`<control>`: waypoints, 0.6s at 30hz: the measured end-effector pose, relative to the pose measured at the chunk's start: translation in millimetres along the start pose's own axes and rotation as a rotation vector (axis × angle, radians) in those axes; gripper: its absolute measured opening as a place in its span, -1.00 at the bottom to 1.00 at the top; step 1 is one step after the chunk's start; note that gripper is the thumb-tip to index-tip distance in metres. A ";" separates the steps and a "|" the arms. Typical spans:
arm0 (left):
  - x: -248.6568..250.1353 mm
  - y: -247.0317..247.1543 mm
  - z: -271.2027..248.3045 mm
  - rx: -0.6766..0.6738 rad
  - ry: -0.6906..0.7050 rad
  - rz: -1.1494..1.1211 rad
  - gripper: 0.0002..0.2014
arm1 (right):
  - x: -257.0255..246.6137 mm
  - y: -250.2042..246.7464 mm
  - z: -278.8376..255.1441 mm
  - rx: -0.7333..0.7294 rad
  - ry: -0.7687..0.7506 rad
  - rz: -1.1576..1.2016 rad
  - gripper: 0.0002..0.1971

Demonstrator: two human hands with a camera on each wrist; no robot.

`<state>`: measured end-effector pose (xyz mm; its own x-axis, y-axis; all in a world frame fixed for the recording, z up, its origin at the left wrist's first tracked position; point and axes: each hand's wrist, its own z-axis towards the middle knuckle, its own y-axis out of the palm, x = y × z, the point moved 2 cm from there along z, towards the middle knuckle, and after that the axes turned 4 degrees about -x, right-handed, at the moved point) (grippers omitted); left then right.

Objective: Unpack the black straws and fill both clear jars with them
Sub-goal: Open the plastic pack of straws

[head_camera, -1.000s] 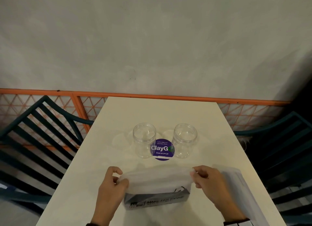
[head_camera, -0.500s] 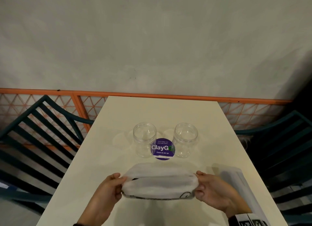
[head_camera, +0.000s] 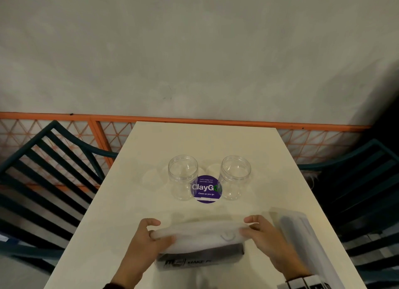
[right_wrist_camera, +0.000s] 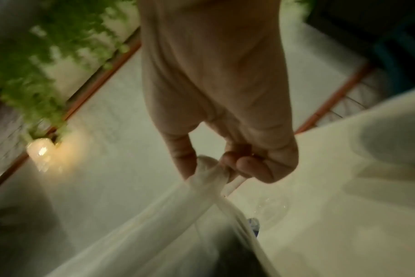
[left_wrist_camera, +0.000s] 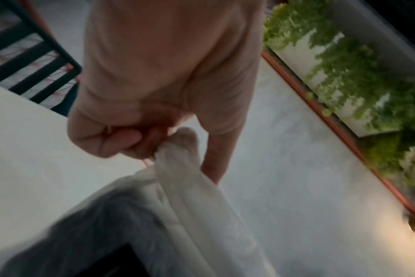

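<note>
From the head view, the left hand [head_camera: 149,239] and right hand [head_camera: 263,236] each pinched one end of a white bag [head_camera: 200,234] near the worktop's [head_camera: 216,141] near edge. A dark pack [head_camera: 200,258], probably the straws, showed below its mouth. Two empty jars [head_camera: 182,176] stood mid-worktop, a purple sticker [head_camera: 206,189] between them. A second pack [head_camera: 302,234] lay by the right edge.

In the left wrist view, thumb and curled fingers [left_wrist_camera: 121,140] pinched the bag's bunched corner.

In the right wrist view, the grip was the same, though blurred.

To do this well, both pinches should hold evenly while the film is peeled down, keeping the pack flat on the worktop and clear of the jars.

Count: two jars, two hands, one bag, two packs.
</note>
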<state>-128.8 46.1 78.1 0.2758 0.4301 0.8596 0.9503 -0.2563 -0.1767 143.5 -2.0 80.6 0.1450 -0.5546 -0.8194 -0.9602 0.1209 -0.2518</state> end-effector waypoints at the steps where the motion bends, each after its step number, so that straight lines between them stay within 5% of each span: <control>1: -1.8 1.0 2.1 0.037 0.009 0.052 -0.55 | -2.6 1.4 -0.9 0.061 -0.021 -0.073 -0.82; 4: -4.7 -3.1 6.7 0.166 0.068 0.208 -0.73 | -3.9 2.0 -0.4 0.152 -0.105 -0.218 -0.87; 7: -5.2 -9.4 8.1 0.236 0.101 0.263 -0.82 | -3.5 2.0 -0.5 0.097 -0.094 -0.150 -0.89; 18: 0.4 -13.2 3.0 0.110 0.109 -0.115 -0.92 | 14.0 -4.0 11.4 -0.125 0.118 0.265 -0.88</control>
<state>-140.8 52.3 79.4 0.1528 0.3529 0.9231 0.9864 -0.1122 -0.1204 152.0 -0.9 64.3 -0.1360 -0.6097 -0.7809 -0.9837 0.1764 0.0337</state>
